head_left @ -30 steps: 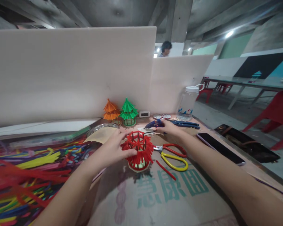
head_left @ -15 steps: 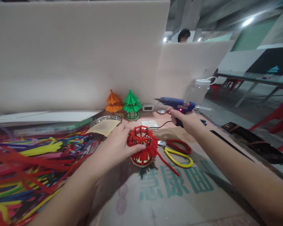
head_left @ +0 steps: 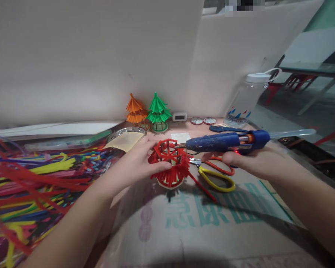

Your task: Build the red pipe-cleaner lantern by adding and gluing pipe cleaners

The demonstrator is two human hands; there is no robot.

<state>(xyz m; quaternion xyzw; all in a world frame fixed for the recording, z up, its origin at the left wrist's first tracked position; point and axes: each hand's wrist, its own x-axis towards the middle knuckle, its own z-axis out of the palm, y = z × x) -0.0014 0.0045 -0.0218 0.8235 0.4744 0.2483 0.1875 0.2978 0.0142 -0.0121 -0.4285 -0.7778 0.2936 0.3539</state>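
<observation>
Fingers point(head_left: 156, 146) of the left hand point(head_left: 134, 167) curl round the near-left side of the red pipe-cleaner lantern point(head_left: 170, 163), thumb pressed on its fringe, steadying it upright on the table point(head_left: 212, 238). Far left: loose heap of coloured pipe cleaners point(head_left: 30, 182), well apart from the work. Behind the left hand, a glass dish point(head_left: 125, 134) with a tan sheet across it. At the partition, orange model point(head_left: 135, 108) and green model point(head_left: 158, 110) stand side by side, finished.

Centre: lantern sits on the printed cardboard, open spoked top facing up. Glue gun point(head_left: 226, 141) held level, nozzle tip at the lantern's top rim, right side; touching or just short, cannot tell. Red lamp lit on the gun body.

Right: right hand point(head_left: 254, 162) wrapped closed about the gun's grip from below. Scissors point(head_left: 217, 175), red and yellow handles, lie just right of the lantern, under the gun. Water bottle point(head_left: 244, 100) stands further back.

Judgement: gluing step at the upper frame. Next move calls for a small squeeze at one spoke joint, left hand holding firm, fingers clear of the hot tip.
</observation>
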